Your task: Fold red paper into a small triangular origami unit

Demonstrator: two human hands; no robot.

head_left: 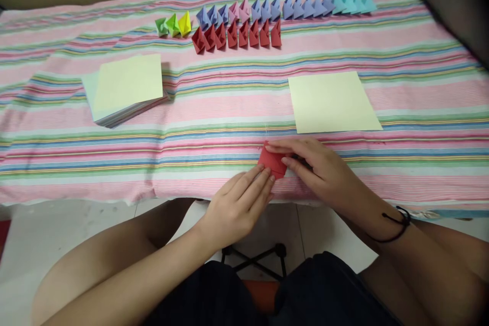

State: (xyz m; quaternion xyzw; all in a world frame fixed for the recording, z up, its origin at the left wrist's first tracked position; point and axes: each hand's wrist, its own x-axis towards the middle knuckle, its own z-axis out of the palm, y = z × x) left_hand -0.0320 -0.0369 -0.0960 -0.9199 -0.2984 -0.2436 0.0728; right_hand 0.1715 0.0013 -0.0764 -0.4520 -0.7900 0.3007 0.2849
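Head view: has a small folded red paper (273,159) flat on the striped cloth (221,107), near its front edge, under the fingers of both hands. Rests the tips of the left hand (235,209) on the paper's lower left border, fingers straight and side by side, back upward, thumb hidden beneath; cannot tell of any pinch from below. Lays the index finger of the right hand (321,165) across the paper's top and sets the thumb at its right edge, a clear gap between the two. Angles the left forearm (153,275) in from lower left and the right forearm (369,201) from lower right, with a black cord bracelet (405,218) around the wrist. Has a pale yellow sheet (334,104) just beyond the right hand and a paper stack (130,84) farther left.
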